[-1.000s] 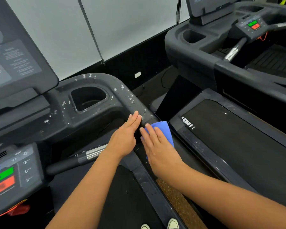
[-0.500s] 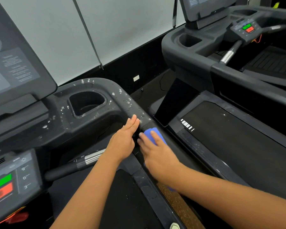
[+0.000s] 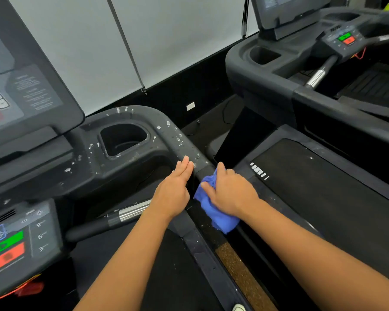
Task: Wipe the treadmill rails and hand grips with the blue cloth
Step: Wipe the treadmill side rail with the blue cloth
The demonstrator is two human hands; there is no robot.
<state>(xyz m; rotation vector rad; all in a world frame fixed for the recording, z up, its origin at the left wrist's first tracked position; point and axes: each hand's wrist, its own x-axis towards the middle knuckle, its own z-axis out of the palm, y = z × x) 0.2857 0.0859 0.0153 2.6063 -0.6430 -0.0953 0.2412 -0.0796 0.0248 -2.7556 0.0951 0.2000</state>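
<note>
The dark right side rail (image 3: pixel 166 131) of the treadmill curves from the cup holder down toward me and is speckled with white flecks. My right hand (image 3: pixel 229 191) presses the bunched blue cloth (image 3: pixel 213 209) onto the lower part of this rail. My left hand (image 3: pixel 174 191) lies flat with fingers together against the rail's inner side, just left of the cloth, holding nothing. A black and chrome hand grip (image 3: pixel 121 215) juts out below the console, left of my left wrist.
The console panel (image 3: pixel 11 239) with green and red buttons is at lower left, the screen (image 3: pixel 20 75) above it. A cup holder (image 3: pixel 124 139) sits in the rail's bend. A second treadmill (image 3: pixel 301 81) stands to the right, its belt (image 3: pixel 323 194) beside my right arm.
My right hand has gathered the cloth into a bunch and slid it a little down the rail toward me. My left hand has stayed against the rail.
</note>
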